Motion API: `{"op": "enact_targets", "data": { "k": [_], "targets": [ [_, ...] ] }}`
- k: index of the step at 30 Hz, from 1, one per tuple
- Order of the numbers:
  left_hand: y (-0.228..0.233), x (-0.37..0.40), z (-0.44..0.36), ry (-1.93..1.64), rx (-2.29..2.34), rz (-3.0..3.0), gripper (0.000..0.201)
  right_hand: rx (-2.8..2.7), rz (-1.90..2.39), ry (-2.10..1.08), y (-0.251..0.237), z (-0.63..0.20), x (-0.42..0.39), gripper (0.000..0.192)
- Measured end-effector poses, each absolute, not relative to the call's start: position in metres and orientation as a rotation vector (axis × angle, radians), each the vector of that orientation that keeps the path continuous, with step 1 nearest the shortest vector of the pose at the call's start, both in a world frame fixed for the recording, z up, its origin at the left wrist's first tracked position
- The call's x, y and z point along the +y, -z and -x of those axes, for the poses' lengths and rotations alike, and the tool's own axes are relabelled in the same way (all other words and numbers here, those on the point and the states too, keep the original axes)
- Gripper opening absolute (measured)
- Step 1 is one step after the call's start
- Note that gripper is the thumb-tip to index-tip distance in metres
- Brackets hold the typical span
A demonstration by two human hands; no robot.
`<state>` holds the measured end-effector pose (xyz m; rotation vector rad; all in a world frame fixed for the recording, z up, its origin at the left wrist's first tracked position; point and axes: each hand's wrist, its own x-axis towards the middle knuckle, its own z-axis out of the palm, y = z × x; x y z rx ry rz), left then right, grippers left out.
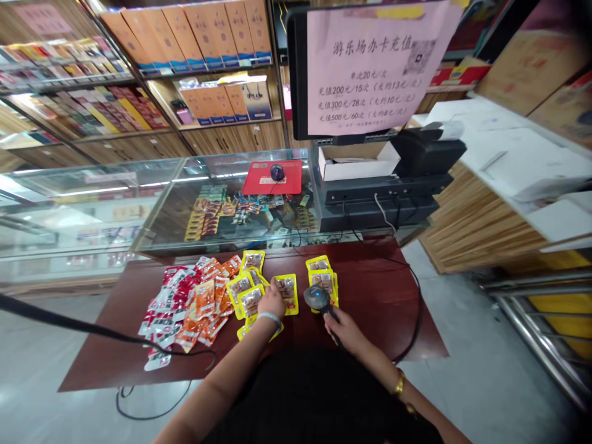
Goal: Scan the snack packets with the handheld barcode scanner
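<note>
Right hand (346,330) grips barcode scanner (318,298), fingers wrapped round its handle, head aimed over stacked yellow packets (324,279) on dark red table (383,302). Left hand (272,300) rests on one yellow packet (287,288) beside the scanner, fingertips pressed down on it, slightly spread. Red and orange sachets (185,305) lie left. Judged step: scanning. Next: packet's code must face the scanner.

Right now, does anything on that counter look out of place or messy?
Nothing looks damaged or spilled. The red and orange packets lie in a loose overlapping heap, while the yellow packets by the scanner sit stacked. The left hand rests on one yellow packet; the right hand grips the scanner.
</note>
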<state>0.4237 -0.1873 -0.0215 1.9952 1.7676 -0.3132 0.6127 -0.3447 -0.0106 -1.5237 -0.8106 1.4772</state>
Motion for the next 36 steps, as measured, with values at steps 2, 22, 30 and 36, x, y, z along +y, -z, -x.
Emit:
{"op": "enact_targets", "data": {
  "k": [2,22,30,36],
  "targets": [
    [0.026,-0.184,-0.424,0.318,1.735,-1.921,0.086,-0.794,1.517,-1.475,0.011,-0.612,-0.345,0.051],
    [0.052,-0.200,-0.397,-0.229,1.661,-1.180,0.010,-0.754,1.466,-1.485,0.008,-0.612,-0.348,0.053],
    [0.041,-0.206,-0.395,-0.422,1.499,-1.312,0.018,-0.763,1.404,-1.536,-0.004,-0.612,-0.350,0.055],
    [0.039,-0.214,-0.405,-0.394,1.393,-1.364,0.012,-0.769,1.354,-1.550,-0.012,-0.613,-0.353,0.054]
  ]
}}
